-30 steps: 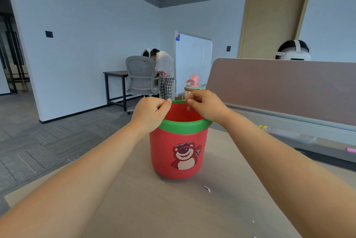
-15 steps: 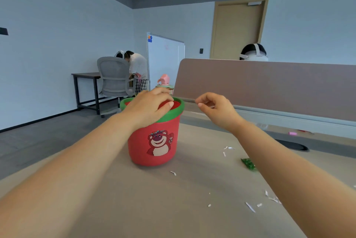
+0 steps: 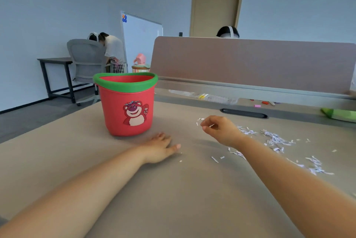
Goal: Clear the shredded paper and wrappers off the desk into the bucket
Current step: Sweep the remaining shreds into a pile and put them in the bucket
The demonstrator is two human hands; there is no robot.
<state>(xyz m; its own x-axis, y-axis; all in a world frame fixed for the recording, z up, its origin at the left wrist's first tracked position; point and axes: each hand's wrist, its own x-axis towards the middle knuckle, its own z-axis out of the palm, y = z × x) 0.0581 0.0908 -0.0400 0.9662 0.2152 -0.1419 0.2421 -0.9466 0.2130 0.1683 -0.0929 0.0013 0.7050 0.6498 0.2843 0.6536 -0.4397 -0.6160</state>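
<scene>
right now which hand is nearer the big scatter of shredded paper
Right. The right hand hovers at the left edge of the shredded paper; the left hand rests flat on the desk farther left, by the bucket.

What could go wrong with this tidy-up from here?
The shredded paper is tiny and widely scattered to the right of the right hand; sweeping could flick bits off the desk. The bucket stands away to the left, beyond the left hand, so shreds may drop on the way.

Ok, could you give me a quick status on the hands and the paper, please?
Left hand flat on desk. Right hand curled above shreds, pinch unclear. Bucket upright, left of them. Nothing between.
</scene>
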